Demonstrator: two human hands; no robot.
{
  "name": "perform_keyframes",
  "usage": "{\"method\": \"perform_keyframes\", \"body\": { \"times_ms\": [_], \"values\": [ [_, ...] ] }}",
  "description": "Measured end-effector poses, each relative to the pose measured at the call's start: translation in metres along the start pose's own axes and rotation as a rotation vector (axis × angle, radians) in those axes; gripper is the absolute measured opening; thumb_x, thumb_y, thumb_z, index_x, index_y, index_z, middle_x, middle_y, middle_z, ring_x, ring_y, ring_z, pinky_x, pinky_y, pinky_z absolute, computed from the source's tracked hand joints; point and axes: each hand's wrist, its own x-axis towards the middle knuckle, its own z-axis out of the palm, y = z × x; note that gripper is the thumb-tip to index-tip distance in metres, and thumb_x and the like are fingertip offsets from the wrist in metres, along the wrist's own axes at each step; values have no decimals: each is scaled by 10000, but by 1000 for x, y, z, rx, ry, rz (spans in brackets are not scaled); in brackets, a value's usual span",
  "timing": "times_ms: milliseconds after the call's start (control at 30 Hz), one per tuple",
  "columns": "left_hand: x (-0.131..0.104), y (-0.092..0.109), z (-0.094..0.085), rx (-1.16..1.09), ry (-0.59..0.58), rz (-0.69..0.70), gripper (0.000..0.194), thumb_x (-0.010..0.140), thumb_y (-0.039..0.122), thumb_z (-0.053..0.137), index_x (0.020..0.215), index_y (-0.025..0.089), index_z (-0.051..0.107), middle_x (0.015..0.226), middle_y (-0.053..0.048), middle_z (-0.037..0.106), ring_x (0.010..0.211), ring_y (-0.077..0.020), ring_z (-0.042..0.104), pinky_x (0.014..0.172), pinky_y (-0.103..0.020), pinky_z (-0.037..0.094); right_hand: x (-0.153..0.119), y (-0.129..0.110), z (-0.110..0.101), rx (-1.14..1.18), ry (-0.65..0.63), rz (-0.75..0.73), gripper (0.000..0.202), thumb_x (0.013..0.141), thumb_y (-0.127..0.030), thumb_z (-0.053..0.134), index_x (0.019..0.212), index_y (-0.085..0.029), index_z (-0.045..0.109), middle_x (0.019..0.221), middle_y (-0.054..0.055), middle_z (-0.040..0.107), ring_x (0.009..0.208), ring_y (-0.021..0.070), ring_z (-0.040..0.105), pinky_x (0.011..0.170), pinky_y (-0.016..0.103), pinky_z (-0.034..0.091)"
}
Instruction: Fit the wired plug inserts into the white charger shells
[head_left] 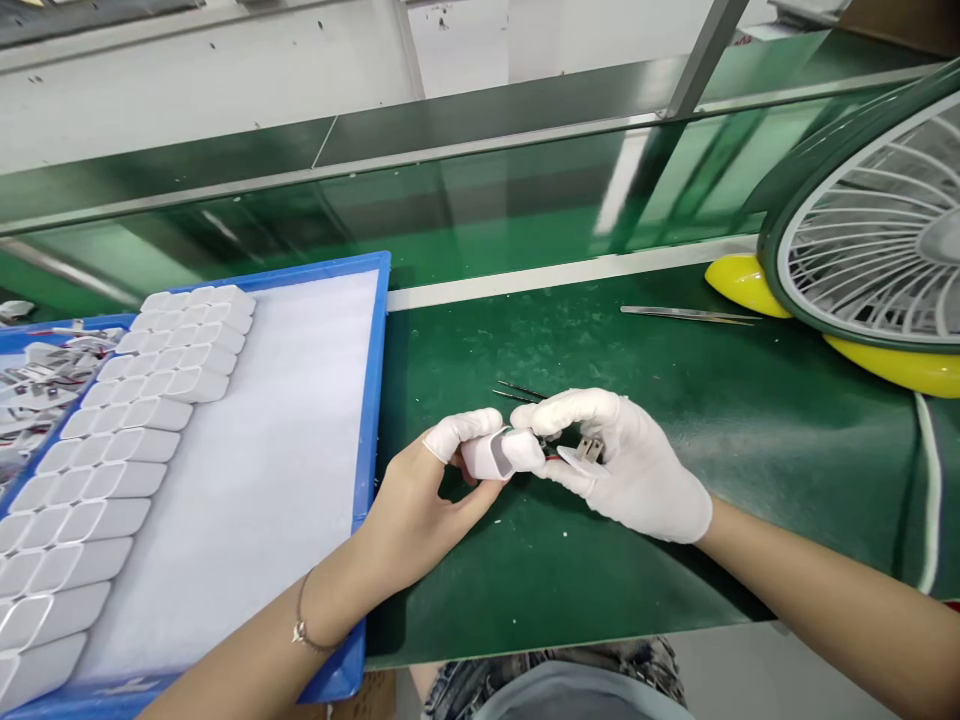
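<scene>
My left hand [420,500], a white cot over one fingertip, is closed around a small white plastic housing [486,457] with an open end. My right hand [637,470], in a white glove, pinches a white part [525,450] at that open end. Under its fingers I see a red wire and a white plug piece with metal blades [591,449], apparently joined to that part. How far the part sits inside the housing is hidden. Dark tweezer tips [517,391] show just beyond the right fingers; whether that hand touches them I cannot tell.
On the left, a blue tray [371,390] carries rows of white housings [127,450]. Beyond it, another blue tray holds loose wired parts [37,390]. Silver tweezers [686,315] lie on the green table [465,590]. A fan [885,230] with yellow feet stands at right, its cord [930,490] trailing down.
</scene>
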Motion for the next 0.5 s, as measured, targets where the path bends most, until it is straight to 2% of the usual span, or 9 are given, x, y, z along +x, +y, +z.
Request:
{"method": "perform_keyframes", "body": {
  "times_ms": [133, 267, 400, 500],
  "values": [
    [-2, -1, 2, 50, 28, 33, 440, 801, 141, 672, 1197, 206, 490, 957, -37, 692, 829, -157, 694, 719, -238, 557, 4, -3, -1, -134, -35, -67, 313, 792, -62, 611, 1029, -264, 574, 960, -6, 700, 838, 154, 686, 713, 282, 559],
    [-3, -3, 3, 61, 27, 55, 348, 805, 138, 661, 1112, 205, 514, 894, -28, 696, 767, -154, 697, 663, -229, 543, 8, -8, -2, -314, -44, -144, 235, 773, -73, 596, 891, -274, 575, 896, -20, 708, 803, 175, 690, 650, 292, 556],
    [-3, -3, 4, 78, 50, 68, 319, 808, 154, 667, 1089, 199, 522, 877, -31, 701, 749, -156, 698, 638, -229, 538, 9, -11, -1, -418, -45, -132, 204, 760, -79, 577, 831, -269, 566, 862, -20, 706, 784, 183, 690, 585, 282, 537],
    [-3, -2, 6, 90, 62, 65, 361, 802, 181, 687, 1123, 191, 522, 872, -38, 706, 744, -162, 698, 634, -237, 544, 11, -14, 0, -392, -60, -97, 198, 753, -76, 587, 817, -263, 573, 807, -34, 700, 724, 161, 676, 558, 258, 524]
  ]
}}
